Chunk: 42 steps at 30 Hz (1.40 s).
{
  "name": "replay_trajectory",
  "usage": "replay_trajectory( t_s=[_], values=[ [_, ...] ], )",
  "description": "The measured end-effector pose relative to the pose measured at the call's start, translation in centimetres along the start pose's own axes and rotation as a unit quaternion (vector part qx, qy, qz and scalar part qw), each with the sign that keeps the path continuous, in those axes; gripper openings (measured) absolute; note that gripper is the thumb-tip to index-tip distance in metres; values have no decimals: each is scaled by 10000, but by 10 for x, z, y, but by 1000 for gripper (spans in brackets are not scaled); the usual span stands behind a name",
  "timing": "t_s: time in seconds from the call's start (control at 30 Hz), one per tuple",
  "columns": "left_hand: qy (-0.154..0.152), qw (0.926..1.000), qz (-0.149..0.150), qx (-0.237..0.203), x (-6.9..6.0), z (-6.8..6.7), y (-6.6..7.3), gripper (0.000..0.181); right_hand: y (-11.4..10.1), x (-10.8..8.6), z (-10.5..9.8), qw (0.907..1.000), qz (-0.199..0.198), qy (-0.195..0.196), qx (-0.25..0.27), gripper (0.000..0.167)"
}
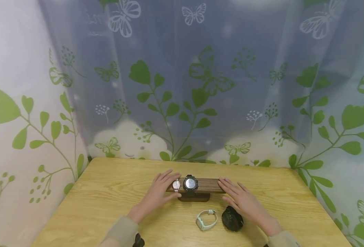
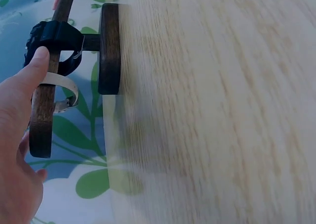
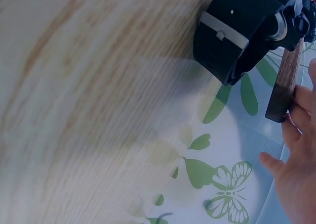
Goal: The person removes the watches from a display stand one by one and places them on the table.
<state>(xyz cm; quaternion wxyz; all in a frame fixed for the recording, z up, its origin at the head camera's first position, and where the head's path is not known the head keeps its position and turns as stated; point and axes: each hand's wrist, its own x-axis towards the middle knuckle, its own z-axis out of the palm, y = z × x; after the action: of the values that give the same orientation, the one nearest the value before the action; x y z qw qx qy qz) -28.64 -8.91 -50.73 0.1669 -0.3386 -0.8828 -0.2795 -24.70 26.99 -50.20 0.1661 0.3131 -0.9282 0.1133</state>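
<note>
A dark wooden watch stand (image 1: 209,185) with a raised bar and a short base stands on the table. Around its bar sit a small silver-coloured watch (image 1: 176,185) at the left and a black watch (image 1: 190,184) beside it. My left hand (image 1: 157,189) lies at the bar's left end, fingers extended and thumb along the front, near the silver watch's band (image 2: 59,80). At the opposite end, my right hand (image 1: 246,203) touches the bar with straight fingers, its thumb apart. A pale mint watch (image 1: 199,223) and a bulky black watch (image 1: 232,221) rest in front of the stand.
The light wooden table (image 1: 107,192) has its back edge close behind the stand. A curtain (image 1: 175,103) printed with leaves and butterflies hangs behind and along both sides. The bulky black watch lies just below the right hand.
</note>
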Motion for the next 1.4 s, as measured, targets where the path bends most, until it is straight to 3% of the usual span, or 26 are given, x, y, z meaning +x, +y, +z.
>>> replay_trajectory(
  t_s=[0.23,0.83,1.17,1.4],
  values=[
    [293,9990,243,245,2,2,-3,68,-1,0,-1,10000,12,49,64,60],
    [382,9951,513,750,-4,-13,-17,68,-3,1,-2,10000,-1,36,32,59],
    [285,9944,375,943,-12,-24,-25,66,-3,1,-3,9999,34,-94,-22,60],
    [485,9936,231,992,-19,-36,-28,61,-5,1,-5,10000,15,-36,-66,60]
  ],
)
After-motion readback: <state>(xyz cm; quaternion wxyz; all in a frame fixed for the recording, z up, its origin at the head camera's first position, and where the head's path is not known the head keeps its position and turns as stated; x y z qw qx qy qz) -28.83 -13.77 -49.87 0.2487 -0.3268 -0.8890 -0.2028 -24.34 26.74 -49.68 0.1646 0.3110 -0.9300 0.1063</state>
